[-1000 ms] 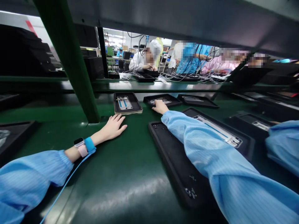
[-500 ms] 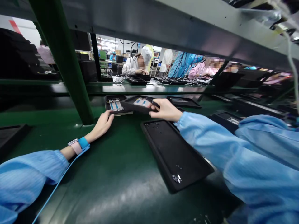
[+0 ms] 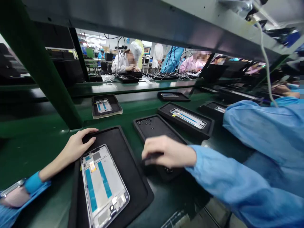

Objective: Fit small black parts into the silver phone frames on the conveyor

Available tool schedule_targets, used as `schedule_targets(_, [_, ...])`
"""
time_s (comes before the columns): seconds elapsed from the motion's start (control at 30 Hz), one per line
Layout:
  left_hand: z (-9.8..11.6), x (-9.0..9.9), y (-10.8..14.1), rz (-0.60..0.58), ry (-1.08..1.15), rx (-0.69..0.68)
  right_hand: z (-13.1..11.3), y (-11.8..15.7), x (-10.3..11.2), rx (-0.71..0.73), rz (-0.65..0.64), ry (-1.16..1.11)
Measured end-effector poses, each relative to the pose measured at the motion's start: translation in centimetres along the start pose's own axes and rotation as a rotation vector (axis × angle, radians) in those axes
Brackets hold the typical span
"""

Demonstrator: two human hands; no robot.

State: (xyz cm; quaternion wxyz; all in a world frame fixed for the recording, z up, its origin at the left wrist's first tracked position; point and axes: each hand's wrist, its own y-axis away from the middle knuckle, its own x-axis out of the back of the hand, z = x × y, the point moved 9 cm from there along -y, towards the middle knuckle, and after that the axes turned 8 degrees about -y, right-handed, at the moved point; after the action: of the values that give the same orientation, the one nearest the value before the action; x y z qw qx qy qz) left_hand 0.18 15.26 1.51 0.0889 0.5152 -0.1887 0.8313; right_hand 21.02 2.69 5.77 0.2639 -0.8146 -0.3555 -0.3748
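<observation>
A black tray (image 3: 128,177) lies close in front of me, holding a silver phone frame (image 3: 105,186) with two blue strips. My left hand (image 3: 78,144) grips this tray's far left corner, fingers over the rim and thumb inside it. My right hand (image 3: 166,152) hovers over a second black tray (image 3: 161,128) with several tiny dark parts in it. Its fingers curl downward, blurred, and I cannot make out whether anything is between them. The hand hides the middle of that tray.
Behind stand more black trays with phone frames: one at back left (image 3: 116,104), one at right (image 3: 163,109), one farther back (image 3: 185,98). A green post (image 3: 57,82) rises at left. A metal beam (image 3: 133,25) crosses overhead. Co-workers sit beyond the bench.
The tray with the phone frame came from the back toward me. My right hand let go of it and moved over the parts tray; my left hand now grips its corner. The view shifted.
</observation>
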Motion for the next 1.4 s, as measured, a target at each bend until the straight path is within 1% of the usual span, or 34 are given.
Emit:
schedule_targets(0.03, [0.5, 0.1, -0.1, 0.010, 0.003, 0.023, 1.8, -0.1, 2.4, -0.042, 0.102, 0.020])
schedule_targets(0.1, [1.7, 0.3, -0.3, 0.046, 0.012, 0.060, 5.8, 0.1, 6.4, -0.183, 0.268, 0.076])
schedule_targets(0.13, [2.4, 0.2, -0.5, 0.062, 0.014, 0.064, 7.8, 0.4, 7.8, -0.270, 0.328, 0.104])
schedule_targets(0.17, [3.0, 0.0, -0.6, 0.072, 0.015, 0.060, 9.6, 0.7, 8.6, -0.352, 0.356, 0.110])
schedule_targets(0.23, [4.0, -0.7, -0.8, 0.073, 0.012, 0.042, 12.4, 1.2, 8.9, -0.469, 0.368, 0.088])
schedule_targets(0.27, [4.3, -1.1, -1.0, 0.063, 0.008, 0.030, 13.2, 1.4, 8.5, -0.502, 0.358, 0.066])
schedule_targets(0.33, [4.6, -2.0, -1.2, 0.041, -0.001, 0.008, 14.1, 1.8, 7.7, -0.536, 0.351, 0.037])
schedule_targets(0.43, [4.3, -2.5, -1.3, 0.036, -0.012, -0.007, 14.4, 2.3, 6.9, -0.567, 0.372, 0.038])
schedule_targets(0.53, [4.1, -2.3, -1.2, 0.044, -0.008, 0.000, 14.5, 2.6, 6.7, -0.607, 0.399, 0.056])
schedule_targets(0.63, [4.4, -2.2, -1.1, 0.038, -0.002, -0.002, 14.6, 2.4, 6.8, -0.632, 0.381, 0.135])
schedule_targets(0.7, [4.7, -2.1, -1.0, 0.035, -0.003, -0.005, 14.2, 2.1, 6.8, -0.591, 0.346, 0.267])
schedule_targets(0.8, [5.0, -2.1, -0.9, 0.030, -0.005, 0.002, 13.5, 1.6, 6.4, -0.489, 0.277, 0.439])
schedule_targets(0.93, [5.2, -2.1, -0.7, 0.021, -0.008, 0.009, 13.1, 1.3, 5.6, -0.416, 0.200, 0.477])
schedule_targets(1.03, [5.4, -2.0, -0.6, 0.014, -0.002, 0.012, 12.9, 1.4, 5.8, -0.392, 0.221, 0.462])
schedule_targets(1.13, [5.6, -1.7, -0.5, 0.043, -0.012, 0.008, 12.6, 1.7, 7.1, -0.386, 0.342, 0.388])
schedule_targets(1.2, [5.8, -1.1, -0.3, 0.100, -0.036, -0.019, 12.5, 1.3, 7.6, -0.396, 0.410, 0.257])
schedule_targets(1.23, [6.0, -0.8, -0.1, 0.129, -0.045, -0.045, 12.4, 0.7, 7.4, -0.393, 0.418, 0.168])
schedule_targets(1.3, [6.3, -0.4, 0.6, 0.155, -0.037, -0.110, 11.6, -1.6, 6.0, -0.357, 0.370, -0.027])
schedule_targets(1.4, [6.3, -0.2, 2.2, 0.129, 0.015, -0.167, 8.6, -6.5, 2.3, -0.244, 0.195, -0.257])
